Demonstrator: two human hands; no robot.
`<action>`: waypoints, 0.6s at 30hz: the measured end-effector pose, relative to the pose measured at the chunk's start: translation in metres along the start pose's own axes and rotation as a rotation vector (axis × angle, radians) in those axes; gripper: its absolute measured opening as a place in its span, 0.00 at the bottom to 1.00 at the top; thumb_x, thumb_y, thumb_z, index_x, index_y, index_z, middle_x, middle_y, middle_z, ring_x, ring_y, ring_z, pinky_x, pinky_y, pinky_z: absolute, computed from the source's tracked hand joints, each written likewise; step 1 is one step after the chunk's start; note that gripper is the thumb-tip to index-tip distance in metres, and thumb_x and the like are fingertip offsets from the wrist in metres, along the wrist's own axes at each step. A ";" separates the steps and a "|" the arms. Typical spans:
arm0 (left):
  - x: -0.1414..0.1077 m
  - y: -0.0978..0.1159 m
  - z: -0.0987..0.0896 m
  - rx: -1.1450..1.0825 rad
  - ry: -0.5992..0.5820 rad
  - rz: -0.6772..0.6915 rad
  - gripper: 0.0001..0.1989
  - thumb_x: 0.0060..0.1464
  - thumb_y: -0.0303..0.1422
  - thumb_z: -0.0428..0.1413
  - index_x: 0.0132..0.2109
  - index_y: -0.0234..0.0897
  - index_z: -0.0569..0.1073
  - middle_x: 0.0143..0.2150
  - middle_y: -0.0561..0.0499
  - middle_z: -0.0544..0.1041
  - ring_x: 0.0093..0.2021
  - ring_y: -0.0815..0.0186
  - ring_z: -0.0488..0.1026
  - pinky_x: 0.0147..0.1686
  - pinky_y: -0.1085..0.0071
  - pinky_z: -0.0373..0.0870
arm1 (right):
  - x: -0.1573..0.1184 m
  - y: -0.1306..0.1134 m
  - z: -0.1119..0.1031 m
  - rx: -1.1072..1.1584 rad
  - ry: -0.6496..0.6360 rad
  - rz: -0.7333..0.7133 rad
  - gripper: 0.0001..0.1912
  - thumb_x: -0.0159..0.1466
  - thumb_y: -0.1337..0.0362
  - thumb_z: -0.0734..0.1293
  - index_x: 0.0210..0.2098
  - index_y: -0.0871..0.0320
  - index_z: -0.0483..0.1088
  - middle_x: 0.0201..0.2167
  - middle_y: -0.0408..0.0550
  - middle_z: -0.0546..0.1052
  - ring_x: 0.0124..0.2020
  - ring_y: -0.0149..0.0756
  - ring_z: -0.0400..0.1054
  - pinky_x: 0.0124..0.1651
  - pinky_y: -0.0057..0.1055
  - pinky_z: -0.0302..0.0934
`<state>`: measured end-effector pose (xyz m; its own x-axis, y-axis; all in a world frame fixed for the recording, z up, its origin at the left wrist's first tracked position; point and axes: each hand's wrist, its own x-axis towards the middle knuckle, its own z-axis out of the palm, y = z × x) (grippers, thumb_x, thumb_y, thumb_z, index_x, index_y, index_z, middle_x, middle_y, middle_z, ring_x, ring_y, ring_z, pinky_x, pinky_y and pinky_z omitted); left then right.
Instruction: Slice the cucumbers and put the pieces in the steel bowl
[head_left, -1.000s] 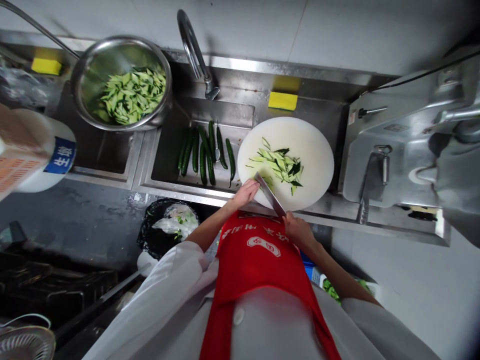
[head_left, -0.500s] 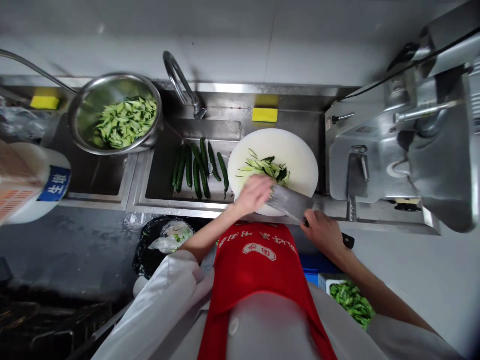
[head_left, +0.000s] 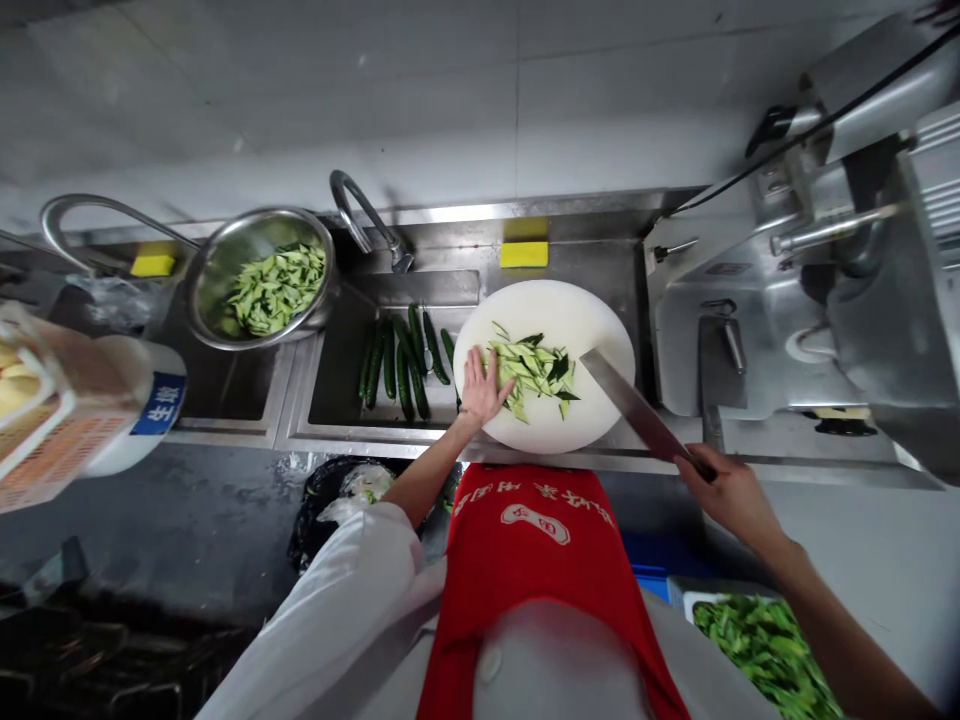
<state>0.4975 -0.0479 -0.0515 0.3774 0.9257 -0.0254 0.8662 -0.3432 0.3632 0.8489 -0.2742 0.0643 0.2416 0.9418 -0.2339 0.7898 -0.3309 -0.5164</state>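
On the round white cutting board [head_left: 600,310] lie sliced cucumber pieces [head_left: 532,368] in a loose pile. My left hand [head_left: 482,388] rests at the board's left side with fingers spread, its edge against the slices. The handle of a cleaver [head_left: 637,405] is in my right hand [head_left: 727,490], beyond the board's lower right edge. The blade slants up and left, its tip over the board to the right of the slices. Several whole cucumbers [head_left: 397,362] lie in the sink left of the board.
A steel bowl of cucumber slices [head_left: 276,288] stands at the left behind the sink edge. A faucet [head_left: 367,215] arches over the sink. Behind the board sits a yellow sponge [head_left: 524,254]. Green leaves [head_left: 765,645] fill a container at the lower right.
My left hand has moved left and opened out beside the slices. The cleaver has swung away to the right with my right hand. The slices lie more spread out, and the view has shifted.
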 end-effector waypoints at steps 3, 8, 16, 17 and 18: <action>0.027 0.021 0.015 -0.042 0.077 -0.195 0.37 0.66 0.51 0.41 0.73 0.34 0.47 0.75 0.40 0.37 0.75 0.46 0.32 0.70 0.45 0.40 | 0.009 0.009 0.037 0.364 -0.061 0.280 0.22 0.62 0.44 0.62 0.23 0.53 0.62 0.12 0.40 0.67 0.15 0.31 0.61 0.21 0.28 0.56; 0.056 0.054 0.021 -0.137 0.008 -0.029 0.32 0.66 0.52 0.43 0.70 0.42 0.57 0.73 0.45 0.51 0.74 0.48 0.40 0.70 0.45 0.42 | 0.024 0.014 0.094 0.688 -0.074 0.480 0.25 0.54 0.39 0.67 0.23 0.52 0.58 0.11 0.38 0.65 0.13 0.30 0.59 0.18 0.27 0.54; 0.035 0.110 0.032 -0.079 0.002 0.064 0.41 0.50 0.58 0.59 0.67 0.51 0.62 0.71 0.42 0.52 0.72 0.36 0.42 0.66 0.33 0.38 | 0.069 -0.043 0.144 0.650 -0.054 0.318 0.16 0.58 0.47 0.63 0.28 0.54 0.66 0.15 0.42 0.70 0.20 0.36 0.65 0.25 0.30 0.59; 0.035 0.114 0.034 -0.087 0.024 0.052 0.39 0.51 0.57 0.59 0.67 0.51 0.64 0.70 0.42 0.52 0.72 0.37 0.43 0.66 0.34 0.39 | 0.073 -0.055 0.151 0.663 -0.059 0.287 0.16 0.59 0.48 0.63 0.29 0.54 0.67 0.16 0.42 0.71 0.21 0.36 0.66 0.26 0.30 0.60; 0.035 0.116 0.036 -0.101 0.050 0.043 0.37 0.52 0.55 0.59 0.66 0.50 0.65 0.70 0.42 0.53 0.71 0.38 0.44 0.66 0.35 0.40 | 0.076 -0.065 0.158 0.682 -0.065 0.265 0.16 0.59 0.48 0.62 0.30 0.54 0.68 0.17 0.42 0.71 0.22 0.36 0.66 0.27 0.30 0.60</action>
<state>0.6229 -0.0610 -0.0434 0.3948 0.9180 0.0376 0.8113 -0.3676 0.4547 0.7274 -0.1905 -0.0499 0.3253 0.8266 -0.4593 0.1784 -0.5306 -0.8286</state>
